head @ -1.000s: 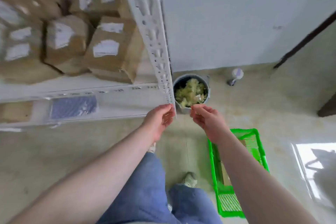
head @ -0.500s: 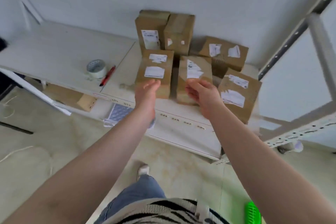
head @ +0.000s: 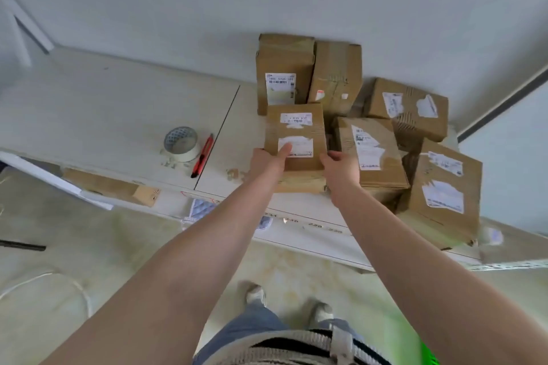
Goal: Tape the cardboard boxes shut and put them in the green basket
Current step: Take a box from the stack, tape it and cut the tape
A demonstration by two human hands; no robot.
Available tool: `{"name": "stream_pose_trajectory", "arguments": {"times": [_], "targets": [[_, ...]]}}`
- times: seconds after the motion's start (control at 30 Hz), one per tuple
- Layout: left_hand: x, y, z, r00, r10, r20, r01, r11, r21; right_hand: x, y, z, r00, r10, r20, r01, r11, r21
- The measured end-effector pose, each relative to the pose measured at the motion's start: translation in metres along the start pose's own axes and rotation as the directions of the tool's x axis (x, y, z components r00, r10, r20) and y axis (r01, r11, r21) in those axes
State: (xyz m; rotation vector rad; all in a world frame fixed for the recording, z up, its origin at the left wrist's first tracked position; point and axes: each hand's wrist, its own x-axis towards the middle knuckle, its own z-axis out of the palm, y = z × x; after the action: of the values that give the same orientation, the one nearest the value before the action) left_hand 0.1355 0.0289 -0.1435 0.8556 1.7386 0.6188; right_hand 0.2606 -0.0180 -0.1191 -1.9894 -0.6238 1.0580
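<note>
front cardboard box (head: pixel 295 139) | brown, 2 white labels | on shelf edge

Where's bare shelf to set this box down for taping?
Bare shelf lies left of the tape roll and red knife, back to the wall. A smaller patch sits between the knife and the held box. Right of it, boxes crowd the shelf.

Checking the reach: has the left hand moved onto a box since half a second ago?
Yes. The left hand has gone forward from short of the front box to gripping its left edge.
</note>
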Motion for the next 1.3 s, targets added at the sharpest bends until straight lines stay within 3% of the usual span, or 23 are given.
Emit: {"name": "stream_pose_trajectory", "arguments": {"times": [0.1, 0.27, 0.33, 0.37, 0.43, 0.5, 0.6, 0.7, 0.77, 0.87, 0.93, 1.03, 1.13, 1.23, 1.3], "targets": [[-0.011, -0.004, -0.001, 0.998, 0.038, -0.05, -0.045, 0.989, -0.138, -0.012, -0.012, -0.005, 0.978, -0.202, -0.059, 0.202, 0.979, 0.005], [-0.031, -0.008, -0.043, 0.995, 0.087, -0.041, -0.096, 0.903, -0.419, -0.014, -0.034, -0.016, 0.9, -0.436, 0.018, 0.436, 0.9, -0.022], [-0.036, -0.004, -0.061, 0.992, 0.126, 0.012, -0.105, 0.869, -0.483, -0.011, -0.044, -0.016, 0.947, -0.288, 0.143, 0.281, 0.957, 0.068], [-0.038, -0.001, -0.068, 0.987, 0.151, 0.047, -0.106, 0.853, -0.511, -0.011, -0.05, -0.014, 0.938, -0.17, 0.304, 0.11, 0.973, 0.203], [-0.041, 0.007, -0.082, 0.981, 0.167, 0.096, -0.095, 0.853, -0.513, -0.011, -0.055, -0.007, 0.803, -0.059, 0.593, -0.226, 0.891, 0.395], [-0.042, 0.015, -0.095, 0.987, 0.143, 0.069, -0.106, 0.917, -0.384, -0.012, -0.054, 0.002, 0.732, -0.104, 0.673, -0.296, 0.841, 0.453], [-0.038, 0.023, -0.106, 0.979, 0.172, -0.11, -0.187, 0.972, -0.141, -0.01, -0.051, 0.016, 0.771, -0.168, 0.615, -0.207, 0.846, 0.491], [-0.045, 0.044, -0.105, 0.982, 0.19, -0.014, -0.189, 0.957, -0.221, -0.017, -0.054, 0.03, 0.804, -0.272, 0.529, 0.074, 0.928, 0.365], [-0.047, 0.055, -0.104, 0.985, 0.174, 0.012, -0.169, 0.971, -0.171, -0.027, -0.057, 0.04, 0.749, -0.411, 0.519, 0.305, 0.91, 0.281], [-0.025, 0.051, -0.128, 0.968, 0.22, -0.123, -0.243, 0.943, -0.227, -0.035, -0.069, 0.054, 0.706, -0.504, 0.497, 0.433, 0.863, 0.261], [-0.003, 0.044, -0.158, 0.978, 0.209, 0.025, -0.183, 0.901, -0.394, -0.029, -0.079, 0.066, 0.753, -0.533, 0.386, 0.518, 0.842, 0.153], [0.032, 0.031, -0.201, 0.928, 0.185, 0.324, -0.018, 0.889, -0.457, -0.029, -0.09, 0.098, 0.825, -0.375, 0.422, 0.341, 0.927, 0.158], [0.077, 0.02, -0.248, 0.869, 0.222, 0.442, 0.024, 0.874, -0.486, -0.037, -0.098, 0.158, 0.78, -0.29, 0.554, 0.138, 0.944, 0.299], [0.119, 0.021, -0.307, 0.881, 0.231, 0.412, -0.01, 0.881, -0.473, -0.046, -0.11, 0.235, 0.799, -0.271, 0.536, 0.063, 0.925, 0.375], [0.147, 0.023, -0.349, 0.941, 0.207, 0.27, -0.082, 0.909, -0.409, -0.055, -0.116, 0.287, 0.835, -0.215, 0.507, 0.032, 0.938, 0.345]]}}
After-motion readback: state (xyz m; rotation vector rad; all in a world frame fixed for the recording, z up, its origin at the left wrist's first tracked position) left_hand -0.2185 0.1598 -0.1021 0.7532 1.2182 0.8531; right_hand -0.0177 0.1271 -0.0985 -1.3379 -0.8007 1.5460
